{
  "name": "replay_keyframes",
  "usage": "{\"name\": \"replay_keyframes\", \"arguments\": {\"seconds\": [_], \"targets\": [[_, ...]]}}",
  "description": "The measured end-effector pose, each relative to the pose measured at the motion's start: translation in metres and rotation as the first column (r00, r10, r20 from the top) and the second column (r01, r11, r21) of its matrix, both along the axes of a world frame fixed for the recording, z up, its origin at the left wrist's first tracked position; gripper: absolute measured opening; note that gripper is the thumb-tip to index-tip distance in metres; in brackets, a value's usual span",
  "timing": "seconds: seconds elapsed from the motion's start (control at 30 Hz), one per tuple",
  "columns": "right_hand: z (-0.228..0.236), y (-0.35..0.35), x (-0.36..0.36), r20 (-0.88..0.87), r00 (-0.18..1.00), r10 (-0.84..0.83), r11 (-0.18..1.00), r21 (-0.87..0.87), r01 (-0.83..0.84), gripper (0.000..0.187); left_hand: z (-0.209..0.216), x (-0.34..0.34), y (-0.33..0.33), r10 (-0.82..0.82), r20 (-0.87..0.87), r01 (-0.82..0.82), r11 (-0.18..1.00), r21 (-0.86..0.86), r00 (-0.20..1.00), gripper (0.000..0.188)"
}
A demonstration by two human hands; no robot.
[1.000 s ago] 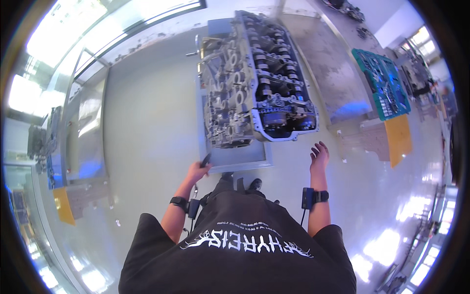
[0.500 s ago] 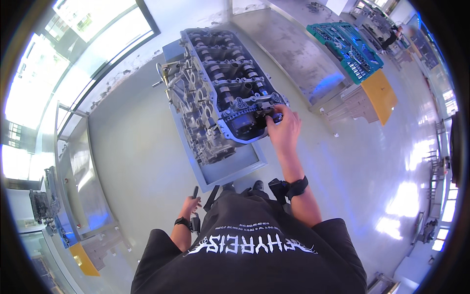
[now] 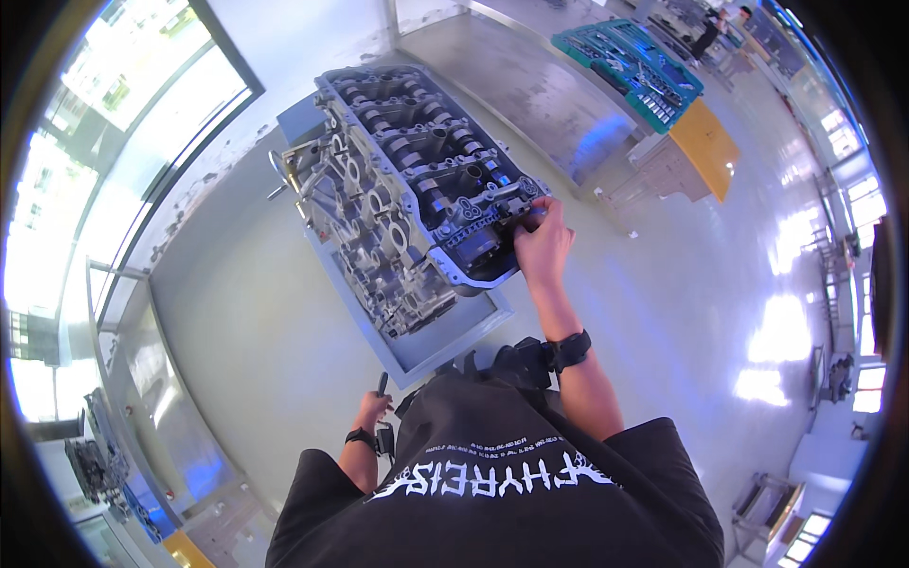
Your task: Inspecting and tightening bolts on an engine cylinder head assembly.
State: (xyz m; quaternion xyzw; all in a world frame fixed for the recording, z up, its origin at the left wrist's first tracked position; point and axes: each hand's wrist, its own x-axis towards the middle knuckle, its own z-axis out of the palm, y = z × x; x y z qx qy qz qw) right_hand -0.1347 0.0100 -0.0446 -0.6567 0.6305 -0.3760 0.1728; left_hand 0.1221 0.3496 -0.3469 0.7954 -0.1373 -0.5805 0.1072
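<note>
An engine with its camshafts and timing chain exposed stands in front of me. At its near right corner my right hand has thumb and fingers curled in beside the cam sprocket. The fingertips dip into the dark gap there, so what they pinch is hidden. Low on the left, well away from the engine, my left hand is closed round a short dark handle that points upward. The rest of that tool cannot be made out.
A grey stand with a tray-like top carries the engine. Beyond it is a metal workbench, with an open green tool case of sockets and a yellow panel to the right. Another person is far back.
The view has shifted, so engine and bench appear further left. My right hand keeps to the same corner, its fingers slightly deeper. My left hand still grips the dark handle.
</note>
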Motion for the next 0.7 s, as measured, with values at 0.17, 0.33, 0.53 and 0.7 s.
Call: {"name": "replay_keyframes", "arguments": {"seconds": [0.17, 0.33, 0.53, 0.7], "targets": [[0.001, -0.002, -0.002, -0.049, 0.998, 0.027, 0.997, 0.071, -0.023, 0.041, -0.009, 0.03, 0.016, -0.006, 0.038, 0.004, 0.999, 0.037, 0.999, 0.019], [0.004, 0.005, 0.003, -0.01, 1.0, 0.021, 0.999, -0.033, -0.022, 0.042, -0.012, 0.049, 0.012, 0.06, 0.038, -0.061, 0.998, 0.025, 0.997, 0.019], [-0.002, -0.008, 0.008, -0.018, 1.0, -0.005, 1.0, 0.021, 0.006, 0.038, -0.009, 0.047, 0.001, 0.17, -0.006, -0.17, 0.981, -0.092, 0.985, 0.02], [-0.001, -0.01, 0.002, -0.157, 0.984, 0.079, 0.997, 0.018, -0.077, 0.04, -0.023, 0.04, 0.0, 0.179, 0.001, -0.178, 0.983, -0.054, 0.984, 0.025]]}}
